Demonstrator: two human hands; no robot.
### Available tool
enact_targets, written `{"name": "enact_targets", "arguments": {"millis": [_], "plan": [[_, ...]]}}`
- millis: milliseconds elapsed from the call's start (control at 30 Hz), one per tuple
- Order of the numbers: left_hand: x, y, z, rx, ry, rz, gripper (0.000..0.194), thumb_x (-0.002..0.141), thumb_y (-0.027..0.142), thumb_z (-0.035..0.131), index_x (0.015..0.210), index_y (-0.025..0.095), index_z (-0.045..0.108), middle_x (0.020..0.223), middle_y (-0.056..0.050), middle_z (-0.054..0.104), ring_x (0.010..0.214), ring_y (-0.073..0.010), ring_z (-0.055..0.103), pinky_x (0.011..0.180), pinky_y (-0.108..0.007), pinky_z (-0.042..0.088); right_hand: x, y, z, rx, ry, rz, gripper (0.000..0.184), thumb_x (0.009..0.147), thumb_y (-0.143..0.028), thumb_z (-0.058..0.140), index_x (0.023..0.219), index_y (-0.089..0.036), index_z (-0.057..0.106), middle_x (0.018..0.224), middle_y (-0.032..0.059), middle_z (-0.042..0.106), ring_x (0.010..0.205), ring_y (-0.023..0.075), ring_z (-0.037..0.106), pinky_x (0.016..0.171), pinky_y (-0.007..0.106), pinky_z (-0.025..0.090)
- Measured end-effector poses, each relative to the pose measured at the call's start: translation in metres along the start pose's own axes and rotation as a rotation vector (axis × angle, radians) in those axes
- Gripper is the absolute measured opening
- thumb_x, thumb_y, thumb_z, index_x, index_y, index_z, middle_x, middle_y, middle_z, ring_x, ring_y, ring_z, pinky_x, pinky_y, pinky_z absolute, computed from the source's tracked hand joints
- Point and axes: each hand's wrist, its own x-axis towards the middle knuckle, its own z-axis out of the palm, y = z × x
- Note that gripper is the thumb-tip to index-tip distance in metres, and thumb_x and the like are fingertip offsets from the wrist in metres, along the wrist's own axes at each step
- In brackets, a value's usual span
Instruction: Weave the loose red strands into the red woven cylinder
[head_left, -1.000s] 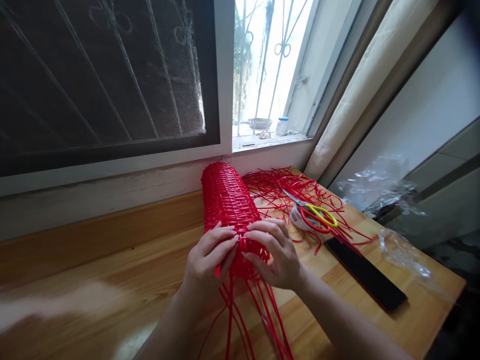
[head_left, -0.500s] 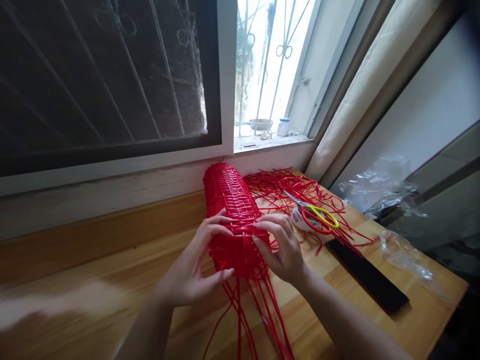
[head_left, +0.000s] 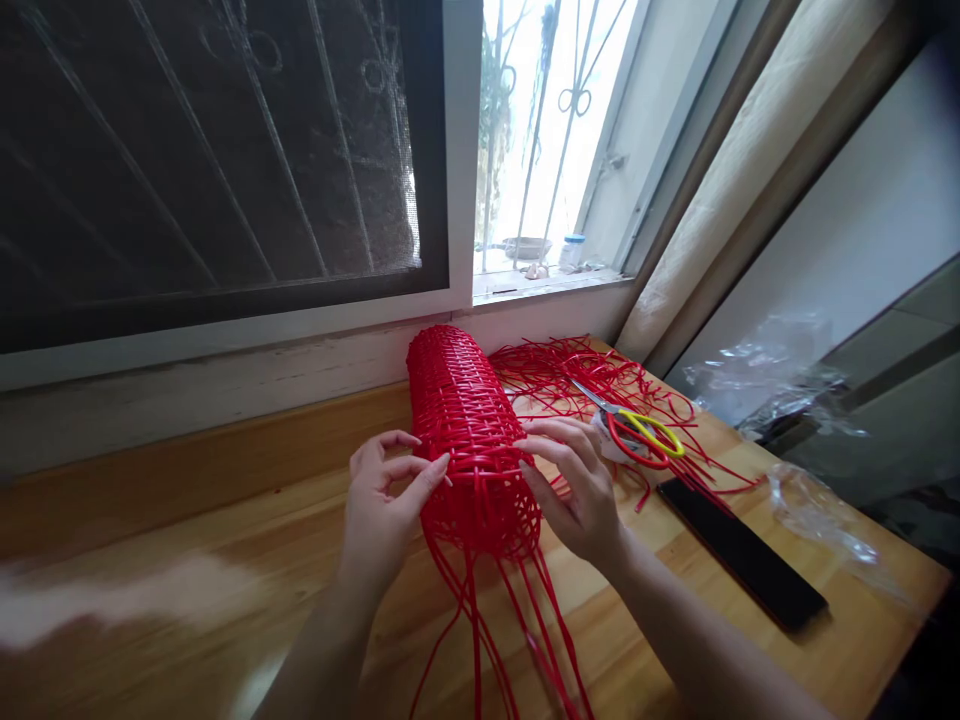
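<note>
A red woven basket, long and rounded, lies on its side with its open end towards me. Several loose red strands trail from that end over the table. At the left of the rim, my left hand pinches the basket's edge between thumb and forefinger. My right hand grips the right side of the rim, fingers on top and thumb lower down. Whether either hand also pinches a single strand is too small to tell.
Right of the basket lies a heap of cut red strands. Scissors with red and yellow handles rest there on a small white roll. A black phone and clear plastic wrap lie on the wooden table. A window stands behind.
My left hand has moved up, its thumb rising from below the rim to meet the forefinger at the basket's left edge. My right hand stays nearly in place. The view has shifted slightly.
</note>
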Motion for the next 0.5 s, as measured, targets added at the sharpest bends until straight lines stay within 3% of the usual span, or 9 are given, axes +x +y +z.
{"name": "enact_targets", "arguments": {"millis": [100,300,500], "plan": [[-0.003,-0.001,0.001,0.019,0.040,0.098,0.025,0.068,0.043,0.067,0.052,0.025,0.068,0.087,-0.005,0.053,0.094,-0.0246,0.047,0.090,-0.044,0.036,0.005,-0.014,-0.008,0.004,-0.028,-0.131,0.027,0.080,-0.010,0.054,0.102,-0.023,0.060,0.101,0.0050,0.061,0.097,0.0200,0.053,0.085,0.040,0.045],[-0.007,-0.002,0.006,-0.301,-0.137,-0.091,0.018,0.069,0.027,0.064,0.054,0.018,0.065,0.086,-0.005,0.052,0.084,-0.0188,0.052,0.073,-0.030,0.046,0.018,-0.040,-0.003,-0.091,-0.214,-0.350,0.026,0.084,-0.009,0.051,0.103,-0.024,0.062,0.091,0.0001,0.065,0.092,0.0159,0.051,0.092,0.035,0.042],[-0.007,0.004,0.008,-0.223,-0.174,-0.060,0.024,0.074,0.031,0.060,0.054,0.019,0.064,0.083,-0.004,0.053,0.084,-0.0187,0.052,0.079,-0.031,0.044,0.022,-0.035,0.007,-0.101,-0.190,-0.456,0.017,0.085,-0.012,0.054,0.095,-0.021,0.064,0.088,-0.0004,0.067,0.089,0.0152,0.052,0.088,0.032,0.044]]}}
